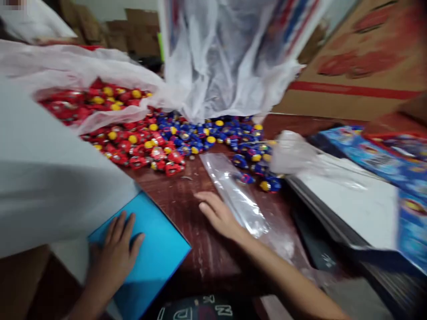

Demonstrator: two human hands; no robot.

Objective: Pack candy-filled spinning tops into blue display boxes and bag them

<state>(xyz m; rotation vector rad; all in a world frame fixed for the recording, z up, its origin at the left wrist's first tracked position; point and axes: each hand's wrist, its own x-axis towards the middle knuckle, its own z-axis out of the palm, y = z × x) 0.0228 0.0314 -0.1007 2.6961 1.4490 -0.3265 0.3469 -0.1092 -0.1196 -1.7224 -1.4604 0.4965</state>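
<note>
My left hand [118,246] lies flat with fingers spread on a bright blue card panel [156,249] at the table's near left edge. A large pale sheet or panel [60,169] rises from the blue panel's far side and fills the left of the view. My right hand [218,215] hovers at or just over the brown table [187,200], its fingers stretched out and nothing visible in them. Just beside it lies a long clear plastic sleeve [233,191]. Whether the right fingertips touch the table I cannot tell.
Red toys with yellow parts [130,146] and blue ones [187,131] lie heaped behind, spilling from white sacks [230,66]. To the right is a stack of white-topped card sheets [356,200] beside blue printed packaging [353,149]. A large cardboard box [350,102] stands behind.
</note>
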